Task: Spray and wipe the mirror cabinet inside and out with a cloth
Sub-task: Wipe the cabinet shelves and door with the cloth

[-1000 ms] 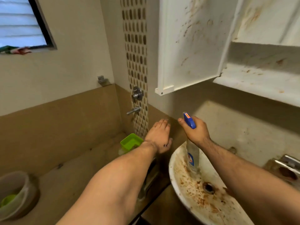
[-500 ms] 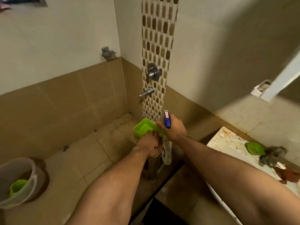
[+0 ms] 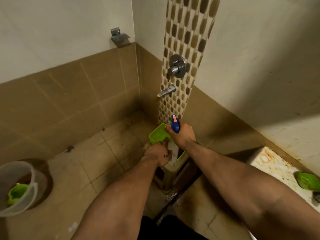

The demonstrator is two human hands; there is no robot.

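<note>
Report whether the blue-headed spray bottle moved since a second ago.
Yes: the blue-headed spray bottle went left, from over the stained white sink to the green tray below the wall spout.

Setting: household bathroom, wet corner. We list a shower mixer valve [image 3: 177, 65] and spout [image 3: 166, 92] on a mosaic tile strip [image 3: 187, 32] at 12 o'clock; tiled floor [image 3: 90, 158]; bucket [image 3: 32, 186] at 8 o'clock; stained washbasin [image 3: 270, 163] at 4 o'clock.

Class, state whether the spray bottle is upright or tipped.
Upright: the right hand grips the spray bottle, blue head on top, body hanging straight below.
</note>
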